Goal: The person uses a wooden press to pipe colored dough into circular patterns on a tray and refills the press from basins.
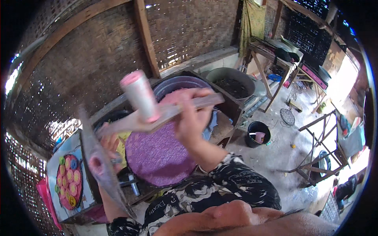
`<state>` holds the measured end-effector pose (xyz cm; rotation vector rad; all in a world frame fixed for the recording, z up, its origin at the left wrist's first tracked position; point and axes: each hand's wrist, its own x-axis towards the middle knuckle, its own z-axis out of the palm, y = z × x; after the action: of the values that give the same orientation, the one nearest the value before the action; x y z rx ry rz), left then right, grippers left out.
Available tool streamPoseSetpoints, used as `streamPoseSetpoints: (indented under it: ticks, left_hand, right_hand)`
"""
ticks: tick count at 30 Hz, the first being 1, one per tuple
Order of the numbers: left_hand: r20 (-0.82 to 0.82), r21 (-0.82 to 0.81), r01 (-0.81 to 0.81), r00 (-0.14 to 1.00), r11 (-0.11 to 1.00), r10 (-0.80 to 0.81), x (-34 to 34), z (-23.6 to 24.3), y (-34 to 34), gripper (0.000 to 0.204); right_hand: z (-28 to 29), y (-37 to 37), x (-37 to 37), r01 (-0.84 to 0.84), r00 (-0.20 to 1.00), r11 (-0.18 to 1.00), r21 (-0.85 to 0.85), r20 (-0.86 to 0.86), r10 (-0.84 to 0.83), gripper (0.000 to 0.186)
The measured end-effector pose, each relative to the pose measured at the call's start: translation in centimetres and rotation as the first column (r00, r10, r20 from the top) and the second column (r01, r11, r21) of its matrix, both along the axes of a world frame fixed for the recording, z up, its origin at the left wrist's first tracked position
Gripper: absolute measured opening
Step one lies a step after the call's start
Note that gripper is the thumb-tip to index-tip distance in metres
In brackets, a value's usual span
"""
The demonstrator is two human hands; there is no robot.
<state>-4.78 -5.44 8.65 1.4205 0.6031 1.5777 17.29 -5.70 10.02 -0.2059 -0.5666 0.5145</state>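
My right hand [193,122] grips a long wooden bar with a thick white cylinder [142,96] standing up from it, its ends smeared pink. My left hand [112,147], partly hidden and blurred, is closed around a second wooden board [108,185] held on edge, with a pink-rimmed hole in it. Both pieces look like parts of a wooden hand press. Under them lies a wide round purple surface [161,153] with a speckled texture; I cannot tell what it is. Beyond it, a purple-grey tub [183,81] holds a pink mass, partly hidden by my right hand.
At left, a round tray of pink, green, yellow and blue discs [69,181] sits on a pale table [55,173]. A large metal pan [232,80] stands at the back. A black bucket [258,134] and wooden stands [315,157] are on the floor at right.
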Motion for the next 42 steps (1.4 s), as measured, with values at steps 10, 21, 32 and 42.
streamPoseSetpoints:
  ticks: [10, 21, 32, 42]
  left_hand:
    - [0.467, 0.2, -0.009, 0.88, 0.98, -0.087, -2.1, -1.0, -0.2, 0.049]
    - [0.502, 0.145, 0.013, 0.861, 0.989, -0.085, -5.0, -0.9, -5.1, 0.037]
    - [0.429, 0.127, -0.224, 0.891, 0.966, 0.15, -6.2, -1.8, -8.8, 0.029]
    - [0.457, 0.126, -0.166, 0.885, 0.978, 0.091, -5.2, -1.0, -10.0, 0.026]
  right_hand:
    - [-5.0, 6.0, 6.0, 0.086, 0.424, 0.996, 0.008, 0.905, -0.044, 0.039]
    - [-24.6, 17.3, 15.0, 0.843, -0.264, 0.446, -0.302, 0.491, 0.83, 0.023]
    - [-24.8, 18.0, 18.5, 0.935, -0.298, 0.355, -0.006, 0.533, 0.792, 0.027]
    - [-19.8, 17.7, 25.1, 0.798, -0.455, 0.59, -0.121, 0.521, 0.722, 0.021]
